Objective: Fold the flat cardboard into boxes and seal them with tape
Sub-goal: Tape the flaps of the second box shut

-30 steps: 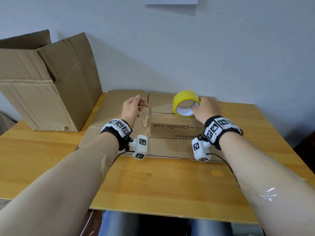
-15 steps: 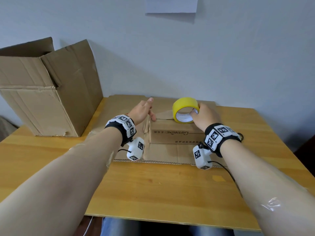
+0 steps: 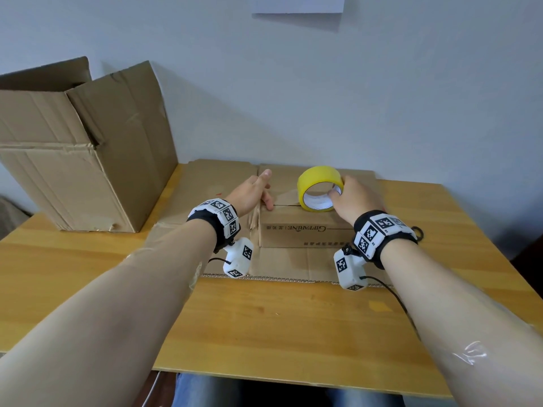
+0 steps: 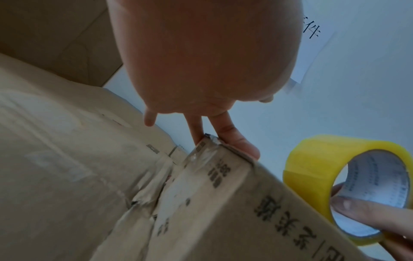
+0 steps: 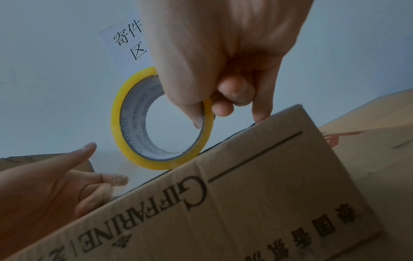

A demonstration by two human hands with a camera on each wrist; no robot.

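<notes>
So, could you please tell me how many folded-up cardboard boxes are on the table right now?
2. A large open box stands at the table's far left against the wall. A small box sits in the middle on flat cardboard sheets, between both hands. None seem hidden.

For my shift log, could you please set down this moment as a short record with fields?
Stage: sealing the small brown cardboard box
Tape: yellow roll of clear tape standing on edge on the box top
Right hand: grips the roll, thumb inside its core
Left hand: fingers pressing on the box's top left end
Under the box: flat brown cardboard sheet on the wooden table
Far left: large open cardboard carton
</notes>
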